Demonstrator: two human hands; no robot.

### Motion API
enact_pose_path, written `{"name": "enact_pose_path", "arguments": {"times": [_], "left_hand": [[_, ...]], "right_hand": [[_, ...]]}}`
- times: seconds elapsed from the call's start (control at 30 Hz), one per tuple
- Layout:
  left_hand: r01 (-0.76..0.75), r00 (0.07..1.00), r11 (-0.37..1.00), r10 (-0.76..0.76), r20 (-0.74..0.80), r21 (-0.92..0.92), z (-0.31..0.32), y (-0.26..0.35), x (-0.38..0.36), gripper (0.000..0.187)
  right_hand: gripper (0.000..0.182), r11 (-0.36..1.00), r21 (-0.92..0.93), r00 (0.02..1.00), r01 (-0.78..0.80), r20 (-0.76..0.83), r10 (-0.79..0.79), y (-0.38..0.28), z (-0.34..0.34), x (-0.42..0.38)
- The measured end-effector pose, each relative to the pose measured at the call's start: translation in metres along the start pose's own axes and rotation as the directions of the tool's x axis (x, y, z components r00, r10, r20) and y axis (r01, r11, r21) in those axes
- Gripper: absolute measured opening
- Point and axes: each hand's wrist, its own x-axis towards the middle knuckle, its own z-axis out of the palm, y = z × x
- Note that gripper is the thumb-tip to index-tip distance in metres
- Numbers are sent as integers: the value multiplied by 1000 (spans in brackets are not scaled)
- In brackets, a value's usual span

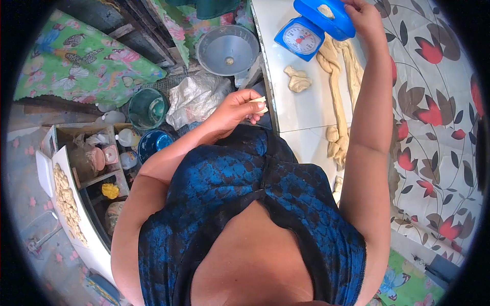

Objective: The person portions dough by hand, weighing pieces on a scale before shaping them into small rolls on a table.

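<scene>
A person's left hand [236, 109] pinches a small lump of dough [259, 103] at centre frame, while the right hand [363, 15] grips the pan of a blue scale [306, 30] at the top. The dough looks soft, light and tacky (best held gently by fingertips). More dough ropes [339, 76] lie on the smooth white worktop [298, 109], above a cluttered floor.

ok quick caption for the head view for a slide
Right hand at the blue scale's pan holding a dough bit, left hand pinching a dough piece, dough rope on the white table.
</scene>
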Motion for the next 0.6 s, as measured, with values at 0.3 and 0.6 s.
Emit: {"name": "enact_pose_path", "arguments": {"times": [0.3,0.6], "left_hand": [[2,1000,1000,-2,-11,-7,-2,-1,2,14],[10,1000,1000,-10,-20,-18,-4,-2,5,12]], "right_hand": [[47,986,143,933,-81,360,24,-15,-11,4],[63,963,-113,824,243,549,-143,54,36,49]]}}
